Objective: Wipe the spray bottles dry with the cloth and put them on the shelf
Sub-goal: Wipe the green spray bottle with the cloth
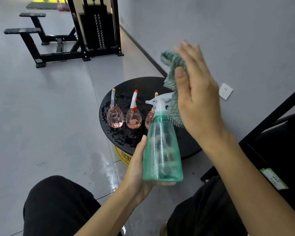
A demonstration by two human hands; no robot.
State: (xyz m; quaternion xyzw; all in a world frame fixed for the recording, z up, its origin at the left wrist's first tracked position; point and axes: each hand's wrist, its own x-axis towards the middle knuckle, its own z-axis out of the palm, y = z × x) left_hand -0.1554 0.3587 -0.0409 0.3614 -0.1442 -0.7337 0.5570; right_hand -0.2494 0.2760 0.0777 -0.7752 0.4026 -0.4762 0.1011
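While the left grip [137, 169] holds the wet green bottle [162, 150], the right grip [200, 99] pinches the cloth [172, 63].

Translucent green plastic bottle [162, 150], nubby cloth [173, 70], wet glossy black tabletop [126, 133]

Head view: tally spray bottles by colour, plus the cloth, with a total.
Green spray bottle: 1, gripped by the left hand
Pink spray bottles: 3, standing on the wet black round top, the third partly hidden
Cloth: 1, held in the right hand
Total: 5
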